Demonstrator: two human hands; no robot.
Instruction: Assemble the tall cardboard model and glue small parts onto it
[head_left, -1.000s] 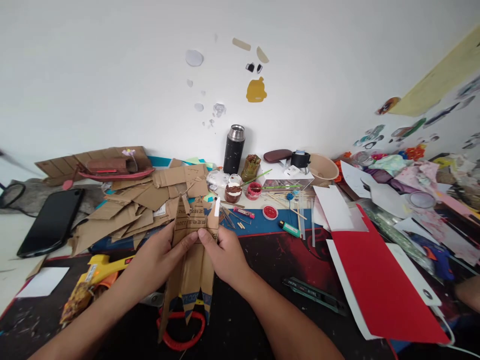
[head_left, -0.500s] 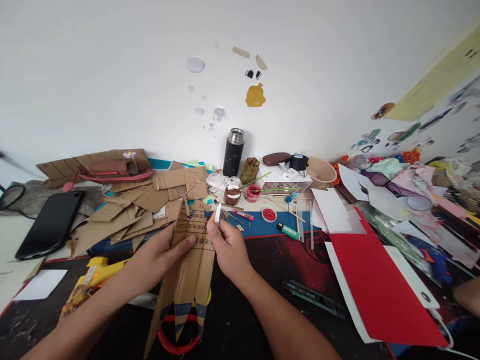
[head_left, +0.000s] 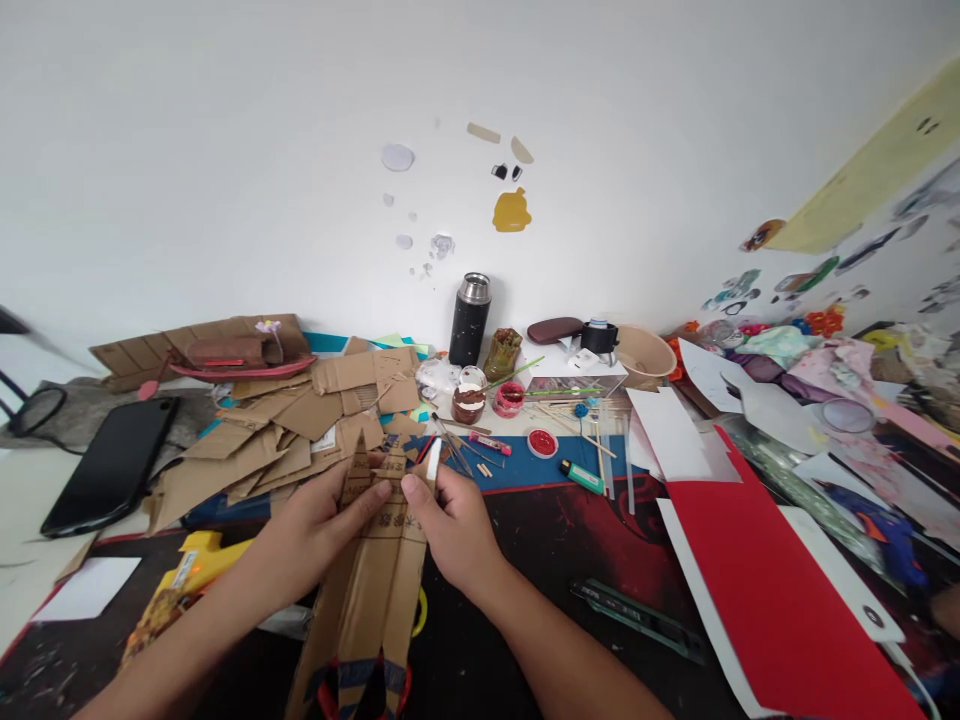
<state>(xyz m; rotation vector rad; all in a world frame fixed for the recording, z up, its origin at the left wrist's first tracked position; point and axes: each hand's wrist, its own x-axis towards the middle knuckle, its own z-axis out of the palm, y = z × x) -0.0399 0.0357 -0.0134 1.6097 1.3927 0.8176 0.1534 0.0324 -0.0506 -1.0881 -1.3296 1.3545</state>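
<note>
A long brown cardboard piece [head_left: 382, 570], creased lengthwise into panels with pointed ends, is held up between both hands. My left hand [head_left: 322, 520] grips its left side, thumb pressed flat on the printed face. On the right edge, my right hand [head_left: 450, 520] pinches the board near its top. A narrow white strip [head_left: 433, 458] sticks up beside the right thumb; I cannot tell whether it belongs to the board. Below the cardboard's lower end shows part of a red ring-shaped handle [head_left: 327, 697], mostly covered. A yellow glue gun [head_left: 196, 562] lies beyond my left forearm.
Cut cardboard scraps [head_left: 255, 440] and a model boat [head_left: 236, 360] fill the back left, near a black phone [head_left: 112, 465]. Paint jars [head_left: 469, 402] and a black flask [head_left: 470, 320] stand behind my hands. At right lie a utility knife [head_left: 637, 618] and red card [head_left: 780, 590].
The view has tilted up slightly, so the scene sits lower. Both hands keep hold of the cardboard, whose bottom has dropped over the red handle; my right thumb has shifted inward.
</note>
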